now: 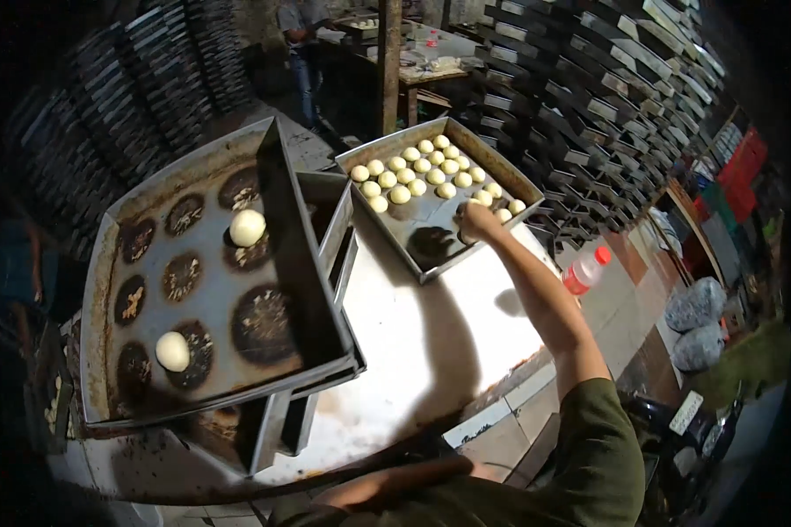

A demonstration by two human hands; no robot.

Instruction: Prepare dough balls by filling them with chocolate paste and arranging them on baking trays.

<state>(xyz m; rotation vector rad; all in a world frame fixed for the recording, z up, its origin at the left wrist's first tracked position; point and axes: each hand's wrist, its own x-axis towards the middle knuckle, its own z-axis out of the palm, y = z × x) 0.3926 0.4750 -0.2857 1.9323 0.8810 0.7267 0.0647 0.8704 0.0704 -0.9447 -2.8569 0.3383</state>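
Reaching with right hand (476,223) into smaller metal baking tray (426,233), with fingers curled beside pale dough balls (406,176); cannot tell whether grasping one. Cannot make out left hand or its state, with left forearm (356,494) low across body. At left on white tabletop (395,334), larger scorch-marked baking tray (218,303) atop others, holding two spaced dough balls. Beside right forearm, red-capped bottle (586,270).

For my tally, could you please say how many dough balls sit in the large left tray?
2 in the tray: one dough ball toward its upper right, another near its lower edge. Its dark right side might hide more.
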